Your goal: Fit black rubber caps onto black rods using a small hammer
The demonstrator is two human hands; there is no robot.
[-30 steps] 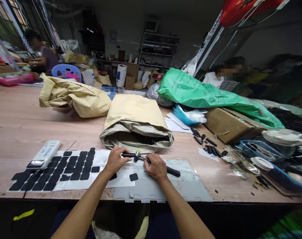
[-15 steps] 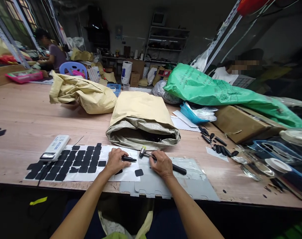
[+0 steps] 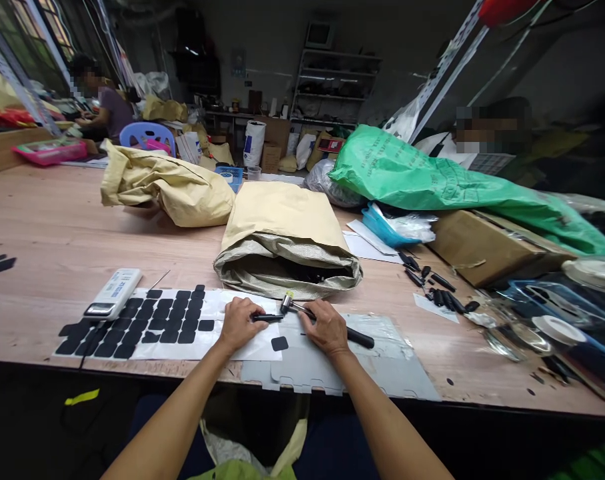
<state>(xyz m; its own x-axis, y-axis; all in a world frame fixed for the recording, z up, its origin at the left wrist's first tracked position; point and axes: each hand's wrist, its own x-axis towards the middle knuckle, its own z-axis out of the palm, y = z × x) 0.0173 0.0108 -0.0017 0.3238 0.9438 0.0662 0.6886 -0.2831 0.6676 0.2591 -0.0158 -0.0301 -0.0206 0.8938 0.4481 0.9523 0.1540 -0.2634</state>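
Note:
My left hand [image 3: 240, 323] is closed around one end of a slim black rod-like piece [image 3: 269, 318], whose tip points right. Its exact kind is unclear. In my right hand [image 3: 326, 325] is a small hammer; its black grip [image 3: 360, 338] sticks out to the right. The hammer head [image 3: 285, 303], with a yellowish face, lies just above the tip of the black piece; whether they touch I cannot tell. Below the two hands, a rounded black square pad [image 3: 279, 343] rests on white sheeting beside a grey board [image 3: 327, 373].
Rows of black pads [image 3: 165, 320] lie to the left, near a white device [image 3: 113, 293]. An open beige sack [image 3: 287, 213] stands ahead. On the right are loose black pieces [image 3: 445, 300], a cardboard box [image 3: 492, 243] and plastic tubs [image 3: 557, 330]. Two other people sit farther back.
My left hand has shifted slightly right, bringing the black piece closer under the hammer head. My right hand and the hammer have hardly moved.

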